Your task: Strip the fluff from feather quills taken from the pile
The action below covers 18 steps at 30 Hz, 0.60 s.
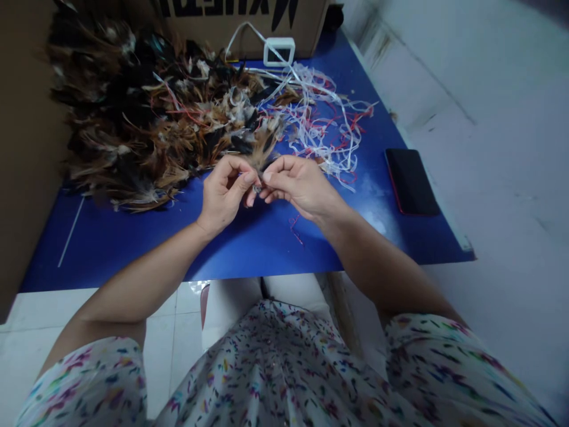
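Note:
Between my two hands, over the blue table, is a small bunch of brown feathers [263, 147], its tips pointing away from me. My left hand [226, 193] pinches its base between thumb and fingers. From the other side my right hand [300, 185] has thumb and forefinger pressed together at the same base; what exactly sits in that pinch is too small to make out. Just beyond and to the left lies a big heap of brown and black feathers [169, 130]. A tangle of white and red string pieces [329, 118] spreads beyond my right hand.
A dark phone [412, 181] lies near the right edge of the blue table [249, 255], beside the wall. A small white device [279, 52] stands before a cardboard box [240, 29]. More cardboard [26, 130] rises at left. A red thread scrap [296, 230] and white strip [71, 231] lie nearby.

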Available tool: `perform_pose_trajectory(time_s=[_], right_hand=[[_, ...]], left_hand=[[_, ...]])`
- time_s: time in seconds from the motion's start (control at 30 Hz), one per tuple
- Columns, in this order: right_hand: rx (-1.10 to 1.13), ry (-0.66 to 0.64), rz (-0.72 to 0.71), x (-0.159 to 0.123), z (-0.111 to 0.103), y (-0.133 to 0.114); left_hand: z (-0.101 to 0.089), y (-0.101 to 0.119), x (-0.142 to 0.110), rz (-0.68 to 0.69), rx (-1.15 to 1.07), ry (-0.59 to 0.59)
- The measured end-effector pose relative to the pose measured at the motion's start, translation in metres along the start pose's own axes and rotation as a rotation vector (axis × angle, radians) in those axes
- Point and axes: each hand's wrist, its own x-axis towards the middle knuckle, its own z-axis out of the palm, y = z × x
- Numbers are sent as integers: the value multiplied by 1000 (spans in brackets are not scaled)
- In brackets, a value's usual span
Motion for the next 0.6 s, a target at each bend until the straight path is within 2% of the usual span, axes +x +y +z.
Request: perform_pose_trajectory(time_s=[0.17,0.33,0.6], right_hand=[[-150,19,-162,-2,-3,-4],[-258,23,-242,-2,-5,-5],[-492,23,-410,-7,-8,0]], left_hand=[[-1,-3,2,-26,29,-15],[-3,-8,3,-74,29,-28],[-1,-10,5,-135,-243,-55]])
